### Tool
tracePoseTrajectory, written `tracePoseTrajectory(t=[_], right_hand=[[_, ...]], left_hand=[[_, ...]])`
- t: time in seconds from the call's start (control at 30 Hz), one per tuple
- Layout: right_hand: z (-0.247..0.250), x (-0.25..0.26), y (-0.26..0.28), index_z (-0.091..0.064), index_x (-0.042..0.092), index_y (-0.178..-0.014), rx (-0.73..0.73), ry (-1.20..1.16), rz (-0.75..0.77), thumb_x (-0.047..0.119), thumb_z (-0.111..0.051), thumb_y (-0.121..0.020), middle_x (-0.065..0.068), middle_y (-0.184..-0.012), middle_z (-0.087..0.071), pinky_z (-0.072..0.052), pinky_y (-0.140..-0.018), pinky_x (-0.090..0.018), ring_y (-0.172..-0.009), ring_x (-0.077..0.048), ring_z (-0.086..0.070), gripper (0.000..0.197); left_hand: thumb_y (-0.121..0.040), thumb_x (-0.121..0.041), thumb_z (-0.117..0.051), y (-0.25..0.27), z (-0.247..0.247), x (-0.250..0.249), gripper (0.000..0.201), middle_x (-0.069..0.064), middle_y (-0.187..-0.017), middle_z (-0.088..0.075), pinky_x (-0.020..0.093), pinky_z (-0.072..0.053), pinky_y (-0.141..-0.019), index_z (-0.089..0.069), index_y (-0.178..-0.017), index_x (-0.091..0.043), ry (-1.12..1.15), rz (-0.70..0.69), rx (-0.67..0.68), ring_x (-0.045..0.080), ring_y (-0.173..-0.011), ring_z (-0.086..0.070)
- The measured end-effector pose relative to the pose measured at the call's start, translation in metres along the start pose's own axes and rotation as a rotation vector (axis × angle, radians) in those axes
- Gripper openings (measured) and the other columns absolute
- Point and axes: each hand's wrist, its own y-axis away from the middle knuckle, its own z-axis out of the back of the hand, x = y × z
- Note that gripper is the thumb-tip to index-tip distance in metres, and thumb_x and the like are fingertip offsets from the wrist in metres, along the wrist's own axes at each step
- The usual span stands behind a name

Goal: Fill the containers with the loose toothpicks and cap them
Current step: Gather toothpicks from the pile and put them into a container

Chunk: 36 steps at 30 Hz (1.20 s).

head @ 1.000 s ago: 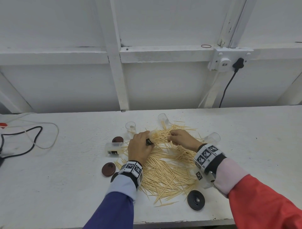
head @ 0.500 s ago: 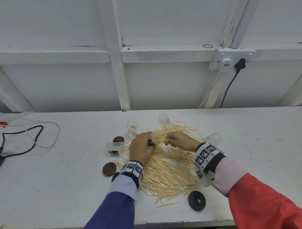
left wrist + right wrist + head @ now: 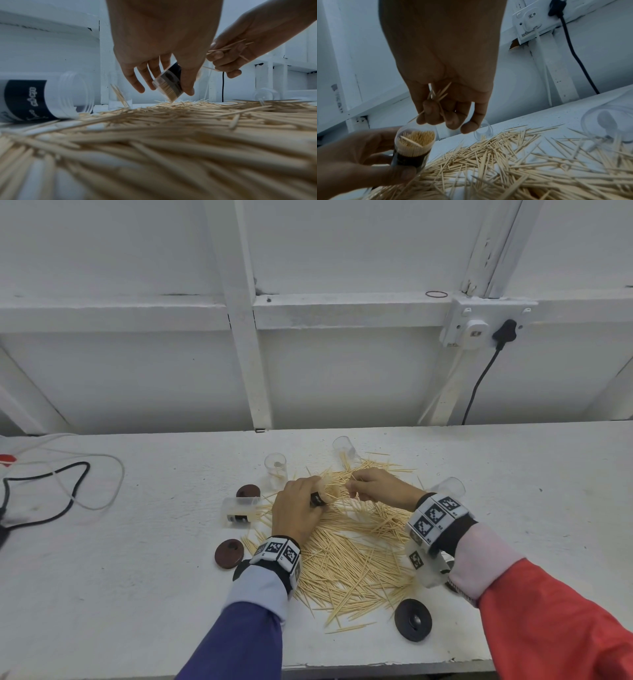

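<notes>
Above the toothpick pile (image 3: 356, 546), at its far edge, the left hand (image 3: 297, 515) grips a clear tube (image 3: 413, 146), fingers and thumb curled round its dark label, mouth tilted toward the right hand (image 3: 378, 488); the tube is already packed almost to the rim; the right hand, just beside that mouth, pinches a small bundle of picks (image 3: 436, 94) between thumb and fingers.

Left of the pile lies an empty labelled tube (image 3: 239, 509) on its side; beyond the pile stand or lie three more clear tubes; caps (image 3: 412, 619) rest on the table (image 3: 144, 594) at the pile's left and near edges.

Risks, as judged: the bundle is splayed, so crossed picks may jam at the mouth or spill back onto the pile; one pick already lies slantwise across the packed ends; overfilling could stop a cap from seating; the tilt may let picks slide out.

Writing: pale script on the dark labels, too blurred to read; no brand legible.
</notes>
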Motion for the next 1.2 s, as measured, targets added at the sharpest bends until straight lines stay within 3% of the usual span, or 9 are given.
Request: tracePoseTrajectory(t=[0.17, 0.4, 0.67, 0.9, 1.1, 1.2], right_hand=[[0.002, 0.002, -0.002, -0.057, 0.013, -0.073, -0.012, -0.052, 0.001, 0.018, -0.050, -0.100, 0.012, -0.060, -0.052, -0.035, -0.049, -0.010, -0.046, 0.006, -0.045, 0.029], [-0.002, 0.003, -0.002, -0.058, 0.014, -0.075, 0.025, 0.030, -0.008, 0.023, -0.049, -0.101, 0.007, -0.064, -0.052, -0.036, -0.053, -0.014, -0.054, -0.002, -0.046, 0.029], [-0.004, 0.001, -0.007, -0.058, 0.016, -0.071, 0.128, 0.059, -0.070, 0.025, -0.049, -0.100, 0.002, -0.062, -0.051, -0.036, -0.053, -0.023, -0.053, -0.010, -0.043, 0.032], [-0.002, 0.003, -0.007, -0.056, 0.014, -0.073, 0.133, 0.075, -0.090, 0.027, -0.048, -0.101, 0.001, -0.063, -0.051, -0.037, -0.053, -0.023, -0.053, -0.011, -0.043, 0.032], [0.001, 0.012, -0.009, -0.054, 0.010, -0.078, 0.096, 0.122, -0.086, 0.027, -0.046, -0.102, -0.002, -0.070, -0.052, -0.037, -0.057, -0.024, -0.061, -0.012, -0.045, 0.030], [-0.001, 0.015, -0.010, -0.058, 0.008, -0.090, 0.094, 0.343, -0.084, 0.036, -0.043, -0.102, -0.009, -0.085, -0.061, -0.040, -0.068, -0.031, -0.074, -0.016, -0.052, 0.034]], left_hand=[[-0.080, -0.036, -0.069, 0.000, 0.000, 0.000, 0.053, -0.008, -0.124, -0.061, 0.033, -0.042, -0.090, -0.055, -0.130, -0.026, 0.009, 0.007, 0.010, 0.017, -0.114, -0.050], [-0.080, -0.041, -0.068, 0.000, 0.000, 0.000, 0.053, -0.009, -0.123, -0.061, 0.033, -0.042, -0.088, -0.055, -0.130, -0.027, 0.006, 0.001, 0.012, 0.017, -0.113, -0.051], [-0.083, -0.040, -0.069, 0.003, 0.006, -0.006, 0.054, -0.006, -0.126, -0.060, 0.032, -0.040, -0.089, -0.053, -0.132, -0.024, 0.001, 0.008, -0.001, 0.017, -0.115, -0.050], [-0.082, -0.038, -0.070, 0.002, 0.006, -0.006, 0.054, -0.007, -0.124, -0.061, 0.032, -0.040, -0.088, -0.054, -0.132, -0.025, 0.018, -0.008, 0.020, 0.017, -0.113, -0.051], [-0.082, -0.028, -0.070, 0.001, 0.003, -0.007, 0.058, -0.004, -0.133, -0.057, 0.033, -0.039, -0.097, -0.051, -0.137, -0.021, 0.047, -0.157, 0.154, 0.018, -0.121, -0.048], [-0.083, -0.030, -0.070, 0.002, 0.004, -0.008, 0.059, -0.004, -0.133, -0.057, 0.033, -0.041, -0.095, -0.050, -0.137, -0.021, 0.053, -0.151, 0.155, 0.018, -0.120, -0.048]])
